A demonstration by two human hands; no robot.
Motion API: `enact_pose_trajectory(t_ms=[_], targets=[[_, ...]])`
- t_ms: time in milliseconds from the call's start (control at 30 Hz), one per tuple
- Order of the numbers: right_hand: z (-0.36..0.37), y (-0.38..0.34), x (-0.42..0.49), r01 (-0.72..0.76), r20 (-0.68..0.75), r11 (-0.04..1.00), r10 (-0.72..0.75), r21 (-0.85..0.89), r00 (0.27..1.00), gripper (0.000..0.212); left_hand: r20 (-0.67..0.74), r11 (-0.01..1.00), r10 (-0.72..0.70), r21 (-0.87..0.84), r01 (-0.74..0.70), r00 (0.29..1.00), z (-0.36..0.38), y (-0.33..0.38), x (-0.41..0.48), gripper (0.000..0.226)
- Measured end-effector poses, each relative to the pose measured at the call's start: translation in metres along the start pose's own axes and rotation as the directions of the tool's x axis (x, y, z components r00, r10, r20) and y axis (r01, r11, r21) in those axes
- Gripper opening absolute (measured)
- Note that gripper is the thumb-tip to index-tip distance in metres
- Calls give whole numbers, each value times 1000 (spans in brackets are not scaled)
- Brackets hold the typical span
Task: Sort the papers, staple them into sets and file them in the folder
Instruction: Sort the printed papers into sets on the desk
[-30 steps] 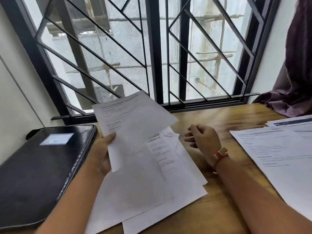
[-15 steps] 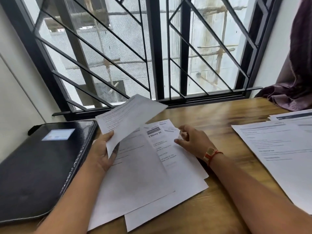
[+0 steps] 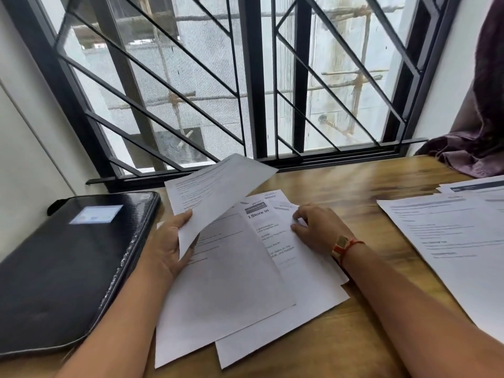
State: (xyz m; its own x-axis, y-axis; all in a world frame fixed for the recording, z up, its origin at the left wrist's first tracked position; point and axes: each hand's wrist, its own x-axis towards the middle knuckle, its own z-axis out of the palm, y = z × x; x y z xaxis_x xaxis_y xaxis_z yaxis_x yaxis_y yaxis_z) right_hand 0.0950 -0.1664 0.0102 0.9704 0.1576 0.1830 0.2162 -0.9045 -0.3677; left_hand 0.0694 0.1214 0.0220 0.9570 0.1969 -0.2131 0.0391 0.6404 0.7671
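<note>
My left hand [image 3: 170,242] grips a printed white sheet [image 3: 215,192] by its lower edge and holds it tilted above the table. Under it, a loose pile of papers [image 3: 240,290] lies fanned out on the wooden table [image 3: 354,347]. My right hand [image 3: 316,227] rests on the pile's upper right part, its fingertips pinching the corner of one sheet [image 3: 296,218]. A shut black folder [image 3: 62,271] lies flat to the left of the pile, touching my left forearm's side.
More printed papers [image 3: 458,241] lie spread at the table's right edge. A barred window [image 3: 251,85] runs along the table's far side. A dark purple cloth [image 3: 480,137] hangs at the far right corner. A white wall stands on the left.
The sheet in my left hand has dropped lower and tipped flatter. My right hand came down from the bare table onto the pile and took hold of a sheet's corner.
</note>
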Motion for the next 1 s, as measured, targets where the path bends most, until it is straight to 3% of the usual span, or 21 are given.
enact_pose_trajectory(t_ms=[100, 267, 467, 667, 800, 1000], targets=[[5, -3, -1, -23, 11, 999, 23, 26, 1000, 33, 11, 998, -34, 49, 33, 999, 5, -2, -7, 16], [9, -4, -1, -57, 77, 998, 54, 37, 996, 67, 7, 999, -31, 44, 31, 999, 1, 0, -5, 14], [9, 0, 1, -55, 51, 991, 49, 124, 998, 73, -4, 997, -46, 53, 47, 999, -3, 0, 0, 14], [10, -1, -1, 61, -89, 970, -41, 235, 995, 73, 11, 995, -51, 82, 50, 999, 1, -2, -3, 15], [9, -8, -2, 160, -245, 919, -72, 360, 967, 60, 17, 992, -69, 109, 66, 997, 2, -2, -5, 16], [7, -7, 1, 63, -311, 832, 135, 552, 941, 53, 31, 972, -133, 198, 124, 991, -3, -2, -4, 31]])
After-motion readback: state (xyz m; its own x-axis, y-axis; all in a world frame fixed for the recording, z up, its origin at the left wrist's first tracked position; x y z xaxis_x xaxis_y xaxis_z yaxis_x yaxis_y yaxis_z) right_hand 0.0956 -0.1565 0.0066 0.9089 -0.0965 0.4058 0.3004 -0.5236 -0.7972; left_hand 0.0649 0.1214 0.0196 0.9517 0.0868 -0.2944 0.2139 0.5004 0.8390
